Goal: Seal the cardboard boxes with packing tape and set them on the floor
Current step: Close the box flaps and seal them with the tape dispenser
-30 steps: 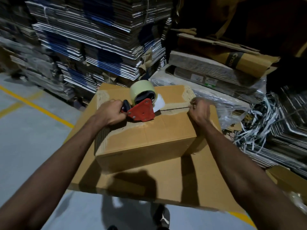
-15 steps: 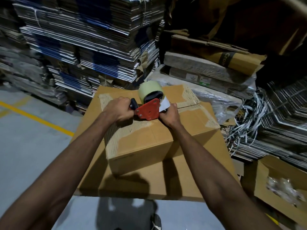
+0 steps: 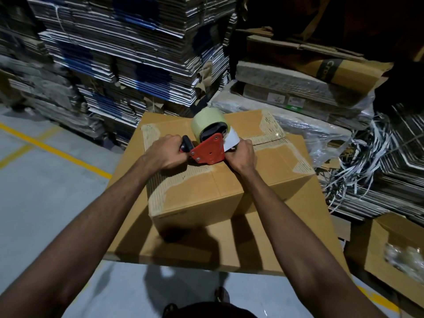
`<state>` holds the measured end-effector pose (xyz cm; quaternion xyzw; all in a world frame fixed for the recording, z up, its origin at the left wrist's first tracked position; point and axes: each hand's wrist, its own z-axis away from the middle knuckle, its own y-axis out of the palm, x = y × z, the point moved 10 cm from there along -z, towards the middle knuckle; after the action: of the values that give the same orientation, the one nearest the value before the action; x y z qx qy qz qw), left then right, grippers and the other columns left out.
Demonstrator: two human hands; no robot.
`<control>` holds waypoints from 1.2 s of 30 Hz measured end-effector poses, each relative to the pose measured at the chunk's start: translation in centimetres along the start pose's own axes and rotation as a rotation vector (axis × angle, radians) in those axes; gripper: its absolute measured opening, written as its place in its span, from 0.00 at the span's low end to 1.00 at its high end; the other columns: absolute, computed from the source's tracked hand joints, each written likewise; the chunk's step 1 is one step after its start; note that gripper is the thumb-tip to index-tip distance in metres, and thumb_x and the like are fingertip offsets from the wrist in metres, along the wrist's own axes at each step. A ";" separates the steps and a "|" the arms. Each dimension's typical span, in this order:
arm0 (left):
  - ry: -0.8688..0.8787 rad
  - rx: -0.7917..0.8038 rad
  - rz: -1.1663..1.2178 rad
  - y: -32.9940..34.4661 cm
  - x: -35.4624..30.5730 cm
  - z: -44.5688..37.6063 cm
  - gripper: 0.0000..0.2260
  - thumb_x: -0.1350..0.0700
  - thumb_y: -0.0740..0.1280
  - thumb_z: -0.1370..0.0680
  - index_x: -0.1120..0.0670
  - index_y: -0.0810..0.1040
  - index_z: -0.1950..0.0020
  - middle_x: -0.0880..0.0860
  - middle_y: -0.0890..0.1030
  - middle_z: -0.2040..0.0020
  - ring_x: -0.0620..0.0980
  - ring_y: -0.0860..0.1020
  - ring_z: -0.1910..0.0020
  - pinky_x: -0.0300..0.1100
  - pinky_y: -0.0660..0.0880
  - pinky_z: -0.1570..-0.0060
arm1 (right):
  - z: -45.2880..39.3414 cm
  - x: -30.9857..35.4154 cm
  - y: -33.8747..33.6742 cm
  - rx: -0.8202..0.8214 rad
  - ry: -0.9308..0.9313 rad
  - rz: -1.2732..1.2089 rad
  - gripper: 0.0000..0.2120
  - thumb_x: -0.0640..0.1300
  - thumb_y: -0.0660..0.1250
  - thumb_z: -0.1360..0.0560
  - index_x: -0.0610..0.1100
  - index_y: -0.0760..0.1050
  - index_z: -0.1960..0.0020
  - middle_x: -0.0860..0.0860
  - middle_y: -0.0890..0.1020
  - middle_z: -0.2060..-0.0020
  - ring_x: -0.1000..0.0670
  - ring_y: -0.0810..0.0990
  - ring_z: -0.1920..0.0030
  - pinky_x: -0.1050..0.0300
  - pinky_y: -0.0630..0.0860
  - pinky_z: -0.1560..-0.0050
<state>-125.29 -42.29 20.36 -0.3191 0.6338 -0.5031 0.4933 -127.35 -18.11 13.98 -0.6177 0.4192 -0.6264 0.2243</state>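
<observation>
A brown cardboard box (image 3: 206,191) with torn paper patches along its top sits on a larger brown box (image 3: 286,244). On its top seam rests a red tape dispenser (image 3: 207,151) carrying a pale yellow-green tape roll (image 3: 207,121). My left hand (image 3: 164,152) grips the dispenser's black handle. My right hand (image 3: 241,153) sits against the dispenser's right end, fingers curled at the tape's free end; the pinch itself is hidden. The seam (image 3: 268,141) runs on to the right of my right hand.
Tall stacks of flattened cartons (image 3: 128,53) stand behind. Wrapped bundles (image 3: 286,92) and loose strapping (image 3: 358,171) lie at right. An open carton (image 3: 399,255) stands at lower right. Grey floor (image 3: 41,191) with yellow lines lies left and below.
My right hand left the box's far right edge and came in against the dispenser's right end. The left hand kept its grip on the handle.
</observation>
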 end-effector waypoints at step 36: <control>-0.101 -0.080 -0.098 -4.3 13.1 8.8 0.15 0.45 0.62 0.29 0.57 0.72 0.63 0.59 0.76 0.69 0.61 0.73 0.69 0.50 0.70 0.67 | 0.4 1.3 -0.8 -0.008 -0.113 -0.077 0.16 0.68 0.72 0.31 0.60 0.86 0.51 0.60 0.85 0.50 0.53 0.80 0.44 0.50 0.81 0.53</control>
<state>-121.39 -58.17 20.47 -0.3942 0.6116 -0.4841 0.4861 -126.94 -18.82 15.31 -0.6686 0.3844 -0.5971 0.2208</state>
